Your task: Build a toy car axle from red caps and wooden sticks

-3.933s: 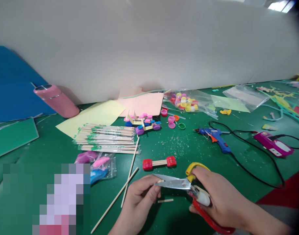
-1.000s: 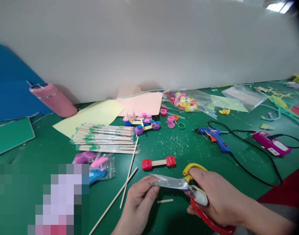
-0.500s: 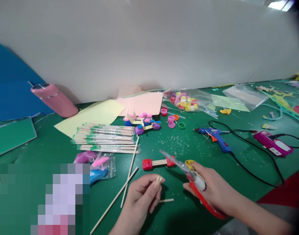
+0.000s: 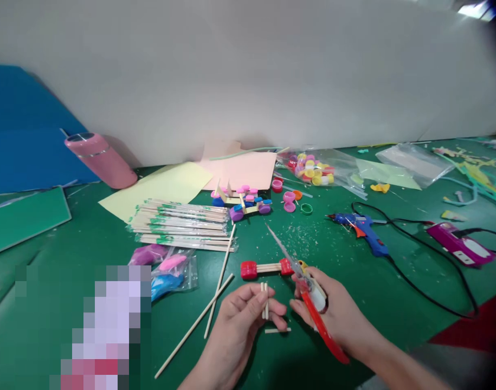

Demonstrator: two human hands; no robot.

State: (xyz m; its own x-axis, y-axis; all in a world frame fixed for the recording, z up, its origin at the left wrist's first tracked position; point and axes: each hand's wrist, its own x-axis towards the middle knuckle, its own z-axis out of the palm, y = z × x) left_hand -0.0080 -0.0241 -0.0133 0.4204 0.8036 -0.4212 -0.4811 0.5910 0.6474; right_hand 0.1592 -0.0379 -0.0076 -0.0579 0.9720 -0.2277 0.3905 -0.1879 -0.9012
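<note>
Between thumb and fingers, my left hand [image 4: 243, 319] pinches short pieces of wooden stick [image 4: 265, 301] side by side. My right hand [image 4: 333, 309] grips red-handled pruning shears [image 4: 313, 303], whose blade points up and to the left. Just beyond my hands lies a piece with red ends joined by short sticks [image 4: 268, 268]; the shears overlap its right end. Another short stick piece [image 4: 277, 330] rests on the table below my left fingers. Two longer wooden sticks [image 4: 194, 326] lie crossed to the left of that hand.
Wrapped chopsticks [image 4: 182, 225], bagged coloured clay [image 4: 170, 268] and small stick models [image 4: 248, 206] lie beyond my left hand. A blue glue gun [image 4: 359, 230] with a black cord is at right, by a purple power strip [image 4: 461, 244]. A pink bottle [image 4: 103, 162] stands back left.
My left hand has turned and its fingers have opened out somewhat, so the stick pieces now show upright. The shears have swung steeper and moved left, nearer my left hand. The view has shifted slightly.
</note>
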